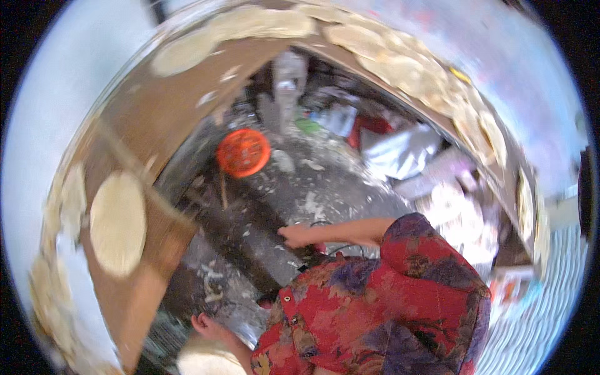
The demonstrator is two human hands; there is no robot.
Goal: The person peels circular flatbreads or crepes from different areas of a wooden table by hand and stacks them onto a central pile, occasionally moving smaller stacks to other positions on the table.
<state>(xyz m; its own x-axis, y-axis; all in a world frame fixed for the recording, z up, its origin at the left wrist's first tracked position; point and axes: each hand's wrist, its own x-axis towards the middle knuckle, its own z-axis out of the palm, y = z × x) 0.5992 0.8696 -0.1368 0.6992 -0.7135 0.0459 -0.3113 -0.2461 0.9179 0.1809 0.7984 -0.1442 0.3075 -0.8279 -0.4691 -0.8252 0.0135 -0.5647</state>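
My right hand reaches out over the dirty grey floor, blurred, with its fingers a little apart and nothing visible in them. Lower down, my left hand has curled fingers near the brown wooden surface. Beside that forearm is a round, flat sheet of dough, partly cut off by the picture's lower edge. Whether the left hand touches it is unclear. Another pale dough round lies alone on the wooden surface to the left.
Many flat rounds line the raised surface curving around the view. An orange plastic basket or stool stands on the floor. A blurred thin stick crosses the wood. Silvery sheeting and a bright white heap lie at right.
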